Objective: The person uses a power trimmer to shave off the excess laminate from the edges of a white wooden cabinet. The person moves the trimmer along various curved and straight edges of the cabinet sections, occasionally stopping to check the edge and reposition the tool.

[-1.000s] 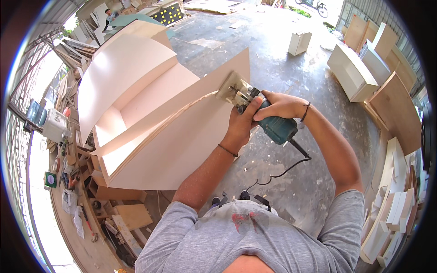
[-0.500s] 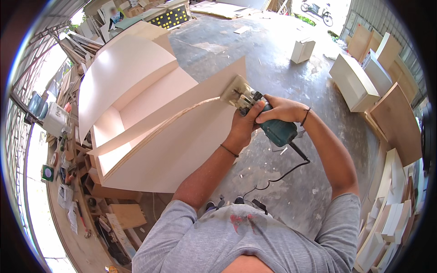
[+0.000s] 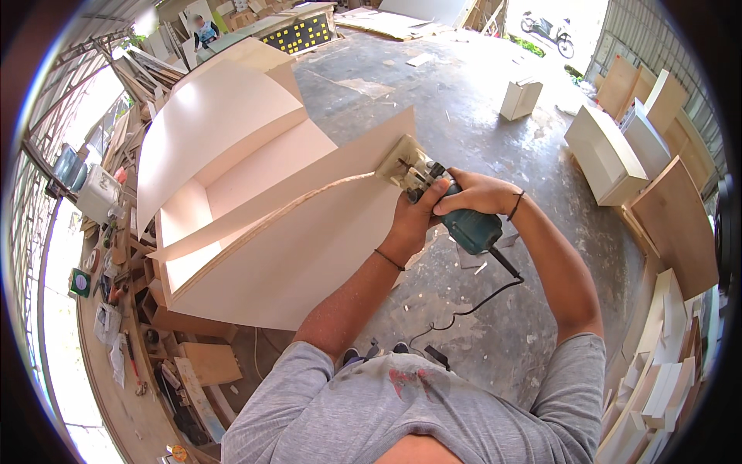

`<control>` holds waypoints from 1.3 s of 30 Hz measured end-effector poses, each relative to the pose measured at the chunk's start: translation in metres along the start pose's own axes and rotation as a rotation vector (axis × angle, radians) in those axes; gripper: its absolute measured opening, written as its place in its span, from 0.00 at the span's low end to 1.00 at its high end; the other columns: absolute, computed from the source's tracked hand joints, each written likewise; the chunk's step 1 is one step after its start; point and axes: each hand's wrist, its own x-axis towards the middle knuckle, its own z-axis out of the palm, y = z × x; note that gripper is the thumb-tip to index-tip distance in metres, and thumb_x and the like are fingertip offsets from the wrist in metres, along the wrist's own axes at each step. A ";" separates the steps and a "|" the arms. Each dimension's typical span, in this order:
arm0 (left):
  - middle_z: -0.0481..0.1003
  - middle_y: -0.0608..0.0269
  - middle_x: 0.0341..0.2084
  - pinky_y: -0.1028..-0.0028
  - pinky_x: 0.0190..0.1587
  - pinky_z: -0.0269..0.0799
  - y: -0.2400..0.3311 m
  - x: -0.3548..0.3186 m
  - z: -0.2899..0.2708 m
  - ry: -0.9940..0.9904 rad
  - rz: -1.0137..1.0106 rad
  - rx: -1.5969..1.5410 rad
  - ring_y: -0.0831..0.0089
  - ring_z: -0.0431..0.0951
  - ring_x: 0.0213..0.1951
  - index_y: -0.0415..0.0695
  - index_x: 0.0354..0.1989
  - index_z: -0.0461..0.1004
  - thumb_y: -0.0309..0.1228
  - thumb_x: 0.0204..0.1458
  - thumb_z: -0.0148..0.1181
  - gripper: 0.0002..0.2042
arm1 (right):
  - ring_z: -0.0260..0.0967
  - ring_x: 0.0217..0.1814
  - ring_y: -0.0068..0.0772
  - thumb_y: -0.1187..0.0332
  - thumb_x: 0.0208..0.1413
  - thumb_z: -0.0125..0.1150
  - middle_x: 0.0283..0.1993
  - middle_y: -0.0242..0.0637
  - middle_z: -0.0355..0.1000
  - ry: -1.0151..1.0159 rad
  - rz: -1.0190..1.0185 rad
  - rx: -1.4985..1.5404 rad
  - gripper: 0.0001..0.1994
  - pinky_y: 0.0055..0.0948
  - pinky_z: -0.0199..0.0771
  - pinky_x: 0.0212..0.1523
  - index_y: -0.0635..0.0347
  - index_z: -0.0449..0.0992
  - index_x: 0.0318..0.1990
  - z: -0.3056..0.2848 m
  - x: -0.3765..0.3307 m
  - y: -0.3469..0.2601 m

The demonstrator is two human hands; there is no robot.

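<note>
My left hand and my right hand are both closed around a teal jigsaw, the left near its front and the right over its body. The saw's pale base plate rests at the far right end of a large white panel. A curved cut runs along the panel up to the saw, and a strip of panel stands away beyond the cut. The blade is hidden. From the saw's rear end a black cord trails down toward the floor.
Behind the strip stands a large white curved cabinet piece. A tool-strewn workbench runs along the left. White boxes and boards lean at the right. A small white box stands on the floor. Far left, a person is near a table.
The view has shifted slightly, so the surroundings sit a little lower. Both hands keep their hold on the jigsaw, which stays at nearly the same place on the panel.
</note>
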 end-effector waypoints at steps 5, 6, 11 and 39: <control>0.75 0.67 0.39 0.73 0.40 0.80 0.002 0.001 0.001 0.018 -0.010 0.034 0.77 0.78 0.40 0.48 0.46 0.71 0.40 0.58 0.63 0.13 | 0.74 0.45 0.33 0.49 0.43 0.70 0.46 0.45 0.75 0.017 0.029 -0.022 0.43 0.28 0.74 0.46 0.68 0.63 0.62 -0.002 0.000 -0.002; 0.75 0.67 0.39 0.73 0.40 0.80 0.003 0.001 0.002 0.009 -0.008 0.025 0.77 0.78 0.40 0.48 0.46 0.71 0.39 0.58 0.63 0.13 | 0.74 0.45 0.33 0.50 0.43 0.70 0.46 0.44 0.75 0.015 0.030 -0.013 0.42 0.28 0.74 0.46 0.68 0.63 0.63 -0.002 0.000 -0.001; 0.76 0.67 0.39 0.72 0.41 0.80 0.003 0.006 0.003 -0.029 -0.012 -0.002 0.76 0.78 0.40 0.48 0.47 0.71 0.39 0.59 0.62 0.12 | 0.76 0.43 0.39 0.43 0.40 0.69 0.45 0.50 0.76 0.037 -0.024 0.024 0.46 0.30 0.76 0.43 0.73 0.65 0.59 -0.004 0.003 0.007; 0.77 0.65 0.38 0.75 0.34 0.78 -0.010 0.036 0.007 -0.030 0.003 0.091 0.76 0.79 0.37 0.46 0.47 0.73 0.40 0.58 0.62 0.15 | 0.76 0.42 0.34 0.47 0.41 0.71 0.45 0.47 0.76 0.066 -0.056 0.152 0.41 0.29 0.77 0.42 0.70 0.67 0.58 -0.017 0.014 0.031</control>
